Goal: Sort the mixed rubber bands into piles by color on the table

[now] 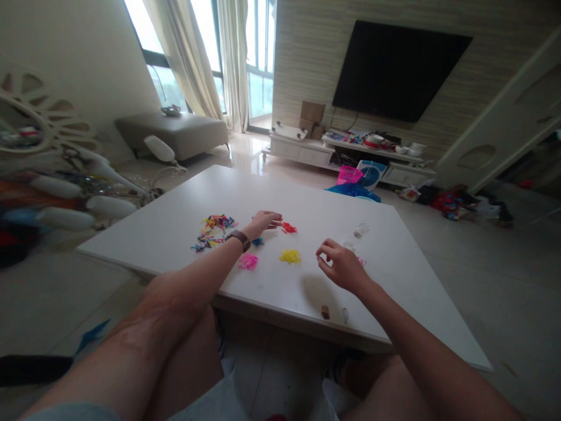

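Note:
My left hand (266, 221), with a dark watch on its wrist, reaches over the white table with fingers stretched out beside a small red pile (288, 228). A blue pile (258, 241) shows partly behind that wrist. Closer to me lie a pink pile (248, 262) and a yellow pile (290, 256) of thin little pieces. Left of the wrist is a mixed-colour heap (219, 222) of similar pieces. My right hand (340, 264) hovers right of the yellow pile, fingertips curled together; whatever is between them is too small to make out.
On the white table (377, 298) are a clear small container (362, 230) beyond my right hand and a small brown object (325, 311) near the front edge. A pink basket (349, 175) stands past the far edge. A lamp with white shades (111, 206) is at the left.

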### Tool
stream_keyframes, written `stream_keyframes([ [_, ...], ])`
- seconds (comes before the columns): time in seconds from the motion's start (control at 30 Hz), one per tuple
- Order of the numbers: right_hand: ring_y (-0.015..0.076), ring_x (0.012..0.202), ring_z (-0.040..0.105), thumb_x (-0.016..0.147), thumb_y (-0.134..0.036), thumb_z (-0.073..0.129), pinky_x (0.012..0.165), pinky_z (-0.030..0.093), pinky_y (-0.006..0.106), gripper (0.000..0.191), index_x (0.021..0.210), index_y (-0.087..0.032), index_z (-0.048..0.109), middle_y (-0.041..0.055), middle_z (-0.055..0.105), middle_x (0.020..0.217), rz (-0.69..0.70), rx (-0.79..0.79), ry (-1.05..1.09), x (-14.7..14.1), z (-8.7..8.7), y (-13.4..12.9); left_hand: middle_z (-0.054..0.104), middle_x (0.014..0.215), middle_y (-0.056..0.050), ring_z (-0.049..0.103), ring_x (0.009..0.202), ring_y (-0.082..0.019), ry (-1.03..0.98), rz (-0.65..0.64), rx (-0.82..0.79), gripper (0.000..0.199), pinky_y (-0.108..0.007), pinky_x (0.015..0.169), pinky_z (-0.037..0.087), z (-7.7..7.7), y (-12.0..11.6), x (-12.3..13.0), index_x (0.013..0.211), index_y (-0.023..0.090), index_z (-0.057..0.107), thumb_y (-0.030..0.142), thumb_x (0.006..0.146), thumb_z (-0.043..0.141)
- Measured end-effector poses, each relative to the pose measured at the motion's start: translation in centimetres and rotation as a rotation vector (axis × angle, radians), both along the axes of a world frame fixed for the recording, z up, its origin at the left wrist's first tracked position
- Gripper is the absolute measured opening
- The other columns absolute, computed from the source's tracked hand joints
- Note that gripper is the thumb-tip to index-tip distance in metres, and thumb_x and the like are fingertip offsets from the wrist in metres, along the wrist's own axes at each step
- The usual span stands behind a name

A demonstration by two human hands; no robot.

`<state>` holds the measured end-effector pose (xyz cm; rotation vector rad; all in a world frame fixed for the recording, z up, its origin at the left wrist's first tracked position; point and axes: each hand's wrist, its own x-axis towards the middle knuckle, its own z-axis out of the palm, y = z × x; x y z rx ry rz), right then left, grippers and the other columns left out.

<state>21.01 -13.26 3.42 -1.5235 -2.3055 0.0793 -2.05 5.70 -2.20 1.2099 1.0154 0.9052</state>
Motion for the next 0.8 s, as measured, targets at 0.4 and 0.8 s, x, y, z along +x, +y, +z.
stream_keyframes([
  [0.4,0.0115,0.068,0.058,0.090,-0.020,0.052,0.067,0.041,0.026,0.009,0.087,-0.020,0.061,0.0021,0.060,0.093,0.011,-0.042,-0.026,0.3,-0.3,0.2,0.070,0.092,-0.009,0.067,0.076,-0.015,0.137,0.228,0.173,0.021,-0.025,0.066,0.050,4.8,1.3,-8.0,0.082,0.013,0.068,0.025,0.066,0.067],
  [0.8,0.0129,0.066,0.059,0.089,-0.023,0.051,0.063,0.042,0.028,0.013,0.085,-0.022,0.064,0.0023,0.062,0.091,0.013,-0.105,-0.057,0.8,-0.4,0.1,0.071,0.071,-0.003,0.061,0.069,-0.019,0.721,0.145,0.111,0.026,-0.024,0.058,0.044,2.7,-1.0,-22.4,0.068,0.018,0.074,0.018,0.042,0.076],
])
